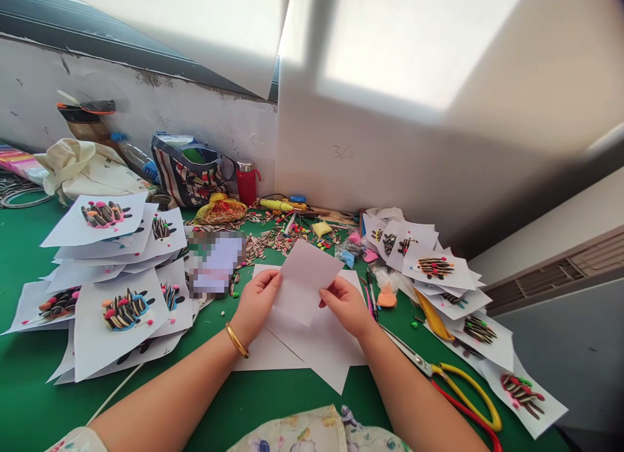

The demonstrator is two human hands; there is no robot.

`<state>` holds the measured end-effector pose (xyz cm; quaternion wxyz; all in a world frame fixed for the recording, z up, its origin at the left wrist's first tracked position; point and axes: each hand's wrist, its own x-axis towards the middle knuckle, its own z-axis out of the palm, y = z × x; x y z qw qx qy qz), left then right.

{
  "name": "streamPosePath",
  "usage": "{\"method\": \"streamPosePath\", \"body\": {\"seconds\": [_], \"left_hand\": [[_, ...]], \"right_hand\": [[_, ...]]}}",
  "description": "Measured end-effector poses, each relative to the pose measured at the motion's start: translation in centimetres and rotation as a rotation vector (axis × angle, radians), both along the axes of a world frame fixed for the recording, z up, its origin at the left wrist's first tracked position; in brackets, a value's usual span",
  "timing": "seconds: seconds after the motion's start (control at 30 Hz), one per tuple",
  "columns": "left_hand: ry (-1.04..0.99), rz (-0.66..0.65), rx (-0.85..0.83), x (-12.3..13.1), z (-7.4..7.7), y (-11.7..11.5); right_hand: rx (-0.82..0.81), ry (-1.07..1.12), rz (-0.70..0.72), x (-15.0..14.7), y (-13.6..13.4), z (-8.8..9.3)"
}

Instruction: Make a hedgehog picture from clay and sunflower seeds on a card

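Nearest, at bottom centre, patterned cloth [297,434]; at lower right, scissors [431,369] lie beside the right forearm, tips toward the centre. At mid-frame, a blank sheet [309,276] is raised and tilted above loose papers [331,348], which overlap on the green table [214,400]. The left hand [256,302] pinches its left edge and the right hand [347,304] its right edge, thumb and fingers together on the paper in both. The step in hand appears to be the handling of this single sheet; the next move seems to call for both hands travelling together, lest it crease or drag the papers beneath. At either side, the left pile [92,348] and right pile [497,361] bear seed figures; a yellow cutter [433,315] leans among the latter. Beyond, upper centre: scattered seeds [260,245], a bag [190,179] and a red flask [247,186]. Farthest, a scuffed wall [205,107] and a sunlit white panel [390,172].
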<state>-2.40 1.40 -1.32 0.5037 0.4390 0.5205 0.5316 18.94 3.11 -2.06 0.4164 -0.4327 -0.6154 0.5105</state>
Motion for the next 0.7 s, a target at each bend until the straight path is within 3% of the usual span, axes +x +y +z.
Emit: {"method": "streamPosePath", "body": {"seconds": [0.1,0.2,0.27,0.33,0.47,0.7], "left_hand": [[0.132,0.011,0.061,-0.4,0.1,0.3],[0.34,-0.092,0.139,-0.4,0.3,0.1],[0.505,-0.191,0.214,-0.1,0.4,-0.4],[0.675,-0.267,0.289,0.3,0.6,-1.0],[0.914,-0.349,0.392,0.9,0.9,-1.9],[0.971,-0.348,0.53,1.0,1.0,-2.3]], "right_hand": [[0.118,-0.048,-0.155,0.8,0.4,0.2],[0.445,-0.231,-0.354,1.5,0.2,1.1],[0.66,-0.427,-0.338,1.6,-0.3,2.0],[0.785,-0.605,-0.222,1.3,-0.9,2.7],[0.822,-0.761,-0.061,0.0,-1.8,3.4],[0.801,-0.732,-0.066,-0.7,-2.3,3.7]]}}
